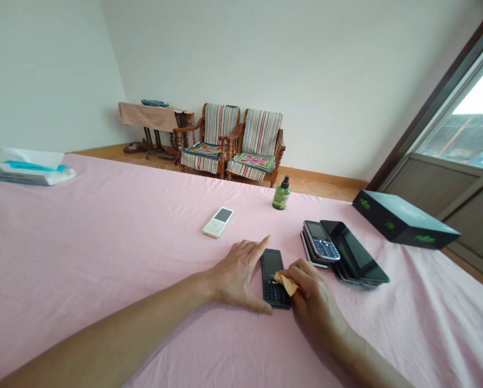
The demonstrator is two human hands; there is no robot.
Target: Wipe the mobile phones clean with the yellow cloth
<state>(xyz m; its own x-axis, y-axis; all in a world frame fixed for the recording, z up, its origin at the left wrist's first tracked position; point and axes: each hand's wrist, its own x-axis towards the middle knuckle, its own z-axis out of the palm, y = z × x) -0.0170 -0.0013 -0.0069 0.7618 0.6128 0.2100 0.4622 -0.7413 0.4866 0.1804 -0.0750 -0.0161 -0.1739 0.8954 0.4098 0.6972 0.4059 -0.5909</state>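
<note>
A dark keypad phone [272,264] lies face up on the pink cloth [104,226], in front of me. Along its left side rests my left hand [241,275], thumb and fingers spread apart around the phone's edge. My right hand [312,291] pinches a folded orange-yellow cloth [288,283] against the phone's keypad, covering part of the keys. Beyond my left hand lies a white keypad phone [219,222]. To the right, another keypad phone [322,242] sits on top of a small stack, beside a pile topped by a black smartphone or tablet [356,250].
A green spray bottle [281,194] stands near the far edge. At the right is a black box [403,221]; a tissue pack [31,171] lies at the far left. Beyond the table are two wooden chairs [251,143] and a small covered table [152,116].
</note>
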